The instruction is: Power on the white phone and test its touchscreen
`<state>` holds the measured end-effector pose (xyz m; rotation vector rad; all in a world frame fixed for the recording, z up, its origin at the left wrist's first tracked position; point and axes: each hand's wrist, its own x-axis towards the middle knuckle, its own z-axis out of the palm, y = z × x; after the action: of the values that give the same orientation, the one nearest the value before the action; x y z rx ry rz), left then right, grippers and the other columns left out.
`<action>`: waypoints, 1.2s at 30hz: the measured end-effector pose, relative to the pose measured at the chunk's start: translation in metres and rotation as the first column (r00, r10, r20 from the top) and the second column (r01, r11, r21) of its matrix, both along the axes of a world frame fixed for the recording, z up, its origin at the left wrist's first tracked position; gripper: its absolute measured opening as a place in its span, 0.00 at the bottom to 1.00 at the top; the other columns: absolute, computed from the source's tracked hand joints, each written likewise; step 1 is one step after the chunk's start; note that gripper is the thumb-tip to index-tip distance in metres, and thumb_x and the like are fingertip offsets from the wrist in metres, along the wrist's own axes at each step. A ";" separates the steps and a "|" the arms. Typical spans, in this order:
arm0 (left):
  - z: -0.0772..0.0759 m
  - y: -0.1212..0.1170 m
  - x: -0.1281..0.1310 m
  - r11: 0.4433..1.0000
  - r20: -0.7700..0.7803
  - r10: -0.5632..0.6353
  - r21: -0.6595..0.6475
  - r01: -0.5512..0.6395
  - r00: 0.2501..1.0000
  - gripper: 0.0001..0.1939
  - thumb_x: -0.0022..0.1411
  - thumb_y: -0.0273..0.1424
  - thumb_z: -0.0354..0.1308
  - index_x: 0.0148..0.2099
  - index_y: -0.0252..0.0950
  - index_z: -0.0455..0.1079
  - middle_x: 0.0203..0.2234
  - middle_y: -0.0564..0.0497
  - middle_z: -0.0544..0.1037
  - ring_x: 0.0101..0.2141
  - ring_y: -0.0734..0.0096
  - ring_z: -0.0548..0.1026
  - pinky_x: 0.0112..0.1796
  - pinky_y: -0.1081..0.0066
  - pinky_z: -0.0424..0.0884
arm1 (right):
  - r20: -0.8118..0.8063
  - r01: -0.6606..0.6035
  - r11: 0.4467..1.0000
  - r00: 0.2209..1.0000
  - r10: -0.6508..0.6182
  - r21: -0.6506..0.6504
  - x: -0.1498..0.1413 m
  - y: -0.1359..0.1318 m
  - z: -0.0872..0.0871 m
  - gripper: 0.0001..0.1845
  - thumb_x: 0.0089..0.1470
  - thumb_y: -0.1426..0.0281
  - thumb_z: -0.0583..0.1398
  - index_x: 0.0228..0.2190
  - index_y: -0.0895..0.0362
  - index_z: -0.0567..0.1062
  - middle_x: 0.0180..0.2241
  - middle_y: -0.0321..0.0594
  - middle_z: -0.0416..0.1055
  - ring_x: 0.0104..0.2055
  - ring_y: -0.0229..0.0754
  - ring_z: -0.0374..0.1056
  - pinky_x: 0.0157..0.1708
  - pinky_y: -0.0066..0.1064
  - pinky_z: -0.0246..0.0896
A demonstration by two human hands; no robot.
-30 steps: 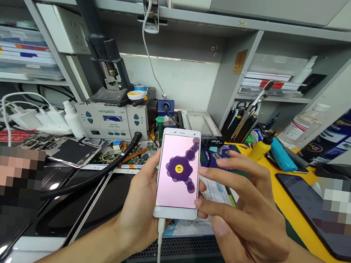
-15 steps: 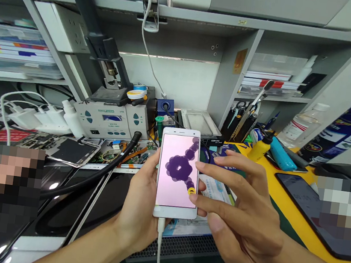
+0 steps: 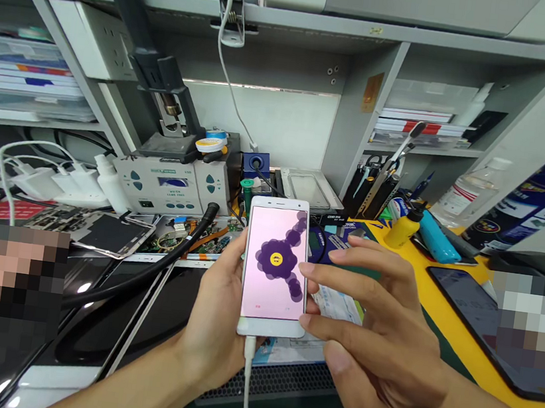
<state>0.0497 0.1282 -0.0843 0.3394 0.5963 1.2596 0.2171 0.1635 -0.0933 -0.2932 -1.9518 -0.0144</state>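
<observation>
A white smartphone stands upright in my left hand, whose thumb lies along its left edge and whose fingers wrap behind it. The lit pink screen shows a dark purple flower-like shape with a yellow round icon at its centre. A white charging cable is plugged into the phone's bottom end. At the phone's right side, my right hand holds nothing, its fingers spread and bent. Its index fingertip is close to the lower right corner of the screen; I cannot tell whether it touches.
Behind the phone stand a grey soldering station and circuit boards. A black hose curves across the left side. To the right are a yellow bottle, a tool holder and a dark phone on the yellow-edged mat.
My right index fingertip has moved down and slightly right, off the yellow icon. That icon now sits in the middle of the purple shape, and faint small marks appear low on the screen.
</observation>
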 end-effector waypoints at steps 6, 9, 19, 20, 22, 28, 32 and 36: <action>0.002 -0.001 0.001 0.999 0.001 0.008 -0.037 -0.008 1.000 0.25 0.70 0.47 0.48 0.44 0.34 0.78 0.29 0.45 0.81 0.28 0.63 0.80 0.32 0.68 0.76 | 0.052 0.034 0.998 0.998 -0.037 0.058 0.002 0.005 0.000 0.15 0.41 0.78 0.55 0.28 0.56 0.79 0.47 0.43 0.76 0.52 0.53 0.66 0.54 0.59 0.62; 0.003 -0.002 0.001 1.000 0.008 -0.015 -0.023 0.016 1.000 0.27 0.70 0.48 0.45 0.44 0.33 0.78 0.29 0.44 0.81 0.28 0.62 0.80 0.32 0.67 0.76 | 0.085 0.040 0.997 0.995 -0.045 0.060 0.004 0.007 0.000 0.15 0.41 0.77 0.55 0.29 0.55 0.80 0.49 0.43 0.76 0.53 0.55 0.65 0.53 0.60 0.62; -0.001 0.001 0.000 1.000 0.006 0.001 -0.023 -0.001 1.000 0.24 0.69 0.46 0.49 0.48 0.33 0.77 0.31 0.45 0.82 0.30 0.63 0.80 0.33 0.68 0.76 | 0.026 0.027 0.999 0.999 -0.028 0.043 0.003 0.003 0.000 0.14 0.42 0.77 0.55 0.27 0.54 0.79 0.46 0.41 0.77 0.50 0.53 0.66 0.53 0.60 0.62; -0.001 0.001 -0.001 1.000 0.011 -0.004 -0.016 0.005 1.000 0.24 0.70 0.46 0.49 0.49 0.33 0.77 0.32 0.45 0.82 0.30 0.62 0.81 0.34 0.68 0.76 | 0.020 0.022 0.999 1.000 -0.023 0.034 0.003 0.003 0.001 0.13 0.42 0.78 0.55 0.26 0.55 0.79 0.45 0.42 0.77 0.50 0.53 0.66 0.53 0.60 0.62; -0.002 0.001 -0.001 1.000 0.012 -0.004 -0.001 0.004 1.000 0.24 0.70 0.46 0.49 0.50 0.34 0.77 0.33 0.45 0.82 0.31 0.61 0.81 0.34 0.66 0.76 | 0.015 0.018 1.000 1.000 -0.018 0.019 0.003 0.002 0.001 0.13 0.42 0.77 0.55 0.26 0.55 0.79 0.44 0.41 0.78 0.50 0.53 0.66 0.53 0.59 0.61; -0.002 -0.001 -0.002 1.000 -0.002 -0.006 0.004 0.006 1.000 0.25 0.70 0.47 0.48 0.49 0.33 0.77 0.34 0.43 0.82 0.33 0.59 0.81 0.36 0.63 0.77 | 0.044 0.019 0.999 0.999 -0.021 0.040 0.004 0.004 0.000 0.14 0.42 0.77 0.55 0.27 0.53 0.79 0.44 0.39 0.78 0.50 0.54 0.67 0.52 0.60 0.63; -0.002 -0.002 0.001 1.000 0.005 0.007 0.005 -0.007 1.000 0.25 0.70 0.46 0.48 0.49 0.32 0.77 0.34 0.43 0.82 0.33 0.59 0.81 0.37 0.63 0.76 | 0.044 0.020 0.998 0.999 -0.023 0.053 0.004 0.005 -0.001 0.14 0.42 0.77 0.55 0.27 0.54 0.79 0.45 0.39 0.77 0.50 0.53 0.67 0.52 0.59 0.64; -0.002 -0.002 0.001 1.000 0.001 0.019 0.008 -0.019 1.000 0.24 0.70 0.46 0.48 0.51 0.33 0.76 0.34 0.43 0.82 0.34 0.59 0.81 0.38 0.63 0.76 | 0.050 0.024 0.999 0.998 -0.026 0.048 0.003 0.004 0.000 0.16 0.41 0.78 0.55 0.29 0.54 0.80 0.45 0.40 0.77 0.51 0.53 0.67 0.52 0.58 0.64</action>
<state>0.0505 0.1267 -0.0858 0.3401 0.5948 1.2807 0.2197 0.1679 -0.0936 -0.2880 -1.9946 -0.0852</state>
